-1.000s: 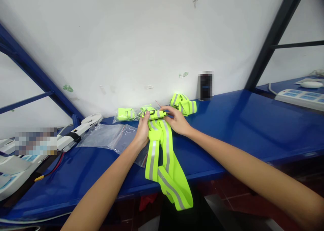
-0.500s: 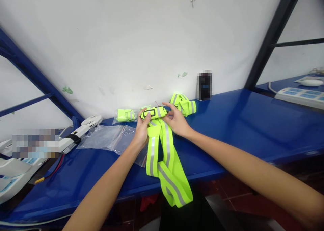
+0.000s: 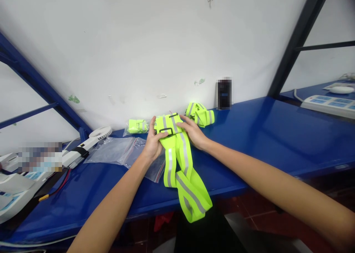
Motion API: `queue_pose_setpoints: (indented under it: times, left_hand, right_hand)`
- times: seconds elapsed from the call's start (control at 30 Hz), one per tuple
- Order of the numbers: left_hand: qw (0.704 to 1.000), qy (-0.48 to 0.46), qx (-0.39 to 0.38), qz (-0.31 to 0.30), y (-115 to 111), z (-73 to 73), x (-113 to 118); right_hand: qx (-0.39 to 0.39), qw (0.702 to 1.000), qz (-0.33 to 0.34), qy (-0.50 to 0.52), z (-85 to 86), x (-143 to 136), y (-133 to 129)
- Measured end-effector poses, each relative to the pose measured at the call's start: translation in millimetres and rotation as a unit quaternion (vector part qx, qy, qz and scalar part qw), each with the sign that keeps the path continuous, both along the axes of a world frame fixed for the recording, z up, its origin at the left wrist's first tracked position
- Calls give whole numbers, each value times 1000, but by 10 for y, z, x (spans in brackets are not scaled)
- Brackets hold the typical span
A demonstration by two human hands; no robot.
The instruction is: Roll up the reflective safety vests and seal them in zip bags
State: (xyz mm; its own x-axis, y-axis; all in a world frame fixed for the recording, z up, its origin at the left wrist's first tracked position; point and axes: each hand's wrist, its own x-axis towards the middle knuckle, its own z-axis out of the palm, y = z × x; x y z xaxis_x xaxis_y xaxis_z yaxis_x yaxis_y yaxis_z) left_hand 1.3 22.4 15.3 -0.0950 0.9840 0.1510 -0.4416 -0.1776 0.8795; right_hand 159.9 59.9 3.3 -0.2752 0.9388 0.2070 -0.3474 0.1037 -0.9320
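Observation:
Between my hands is a fluorescent yellow reflective strap (image 3: 184,153) with grey stripes and black buckles, its upper part folded into a flat bundle. My left hand (image 3: 153,144) grips the bundle's left side, thumb over the front by a buckle. On the right side, my right hand (image 3: 194,133) holds the bundle with its thumb on the front and fingers behind. Loops of the strap hang down past the table's front edge. Behind it lie a bagged yellow strap (image 3: 137,126) on the left and a loose coiled yellow strap (image 3: 203,116) on the right.
Clear plastic zip bags (image 3: 119,151) lie left of my hands on the blue table (image 3: 263,134). A white handheld fan (image 3: 100,132) and white power strips are further left. A dark blurred box (image 3: 224,94) stands against the wall; another power strip (image 3: 330,106) sits far right.
The folded bundle has tilted so its broad face with both buckles shows, where a narrow side showed before. My right fingers have lowered onto it, and the hanging loops have shifted slightly right.

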Motion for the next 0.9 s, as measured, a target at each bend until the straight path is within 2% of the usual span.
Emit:
queue_pose_setpoints:
  times: [0.13,0.3,0.47,0.53,0.63,0.67,0.8,0.9]
  left_hand:
    - [1000,-24,-1,-2,42,-31,-31]
    - [999,-26,20,-10,79,-66,-41]
    - [999,-21,39,-22,74,-62,-22]
    - [999,-26,43,-18,73,-48,-24]
    - [997,-42,58,-1,78,-25,-43]
    - [997,-45,61,4,80,-20,-50]
    - [997,-55,50,6,74,1,-60]
    - [997,-56,44,-6,51,26,-41]
  right_hand:
    - [-28,996,84,-17,34,17,5]
    - [-35,995,90,-10,47,4,-37]
    - [-115,986,100,64,33,-58,-70]
    - [-139,983,79,91,20,-73,-60]
    - [-110,991,17,78,0,-72,-37]
    - [-92,994,15,65,-3,-66,-32]
    - [-78,994,70,43,1,-37,-35]
    - [-73,995,62,2,-4,-27,-40]
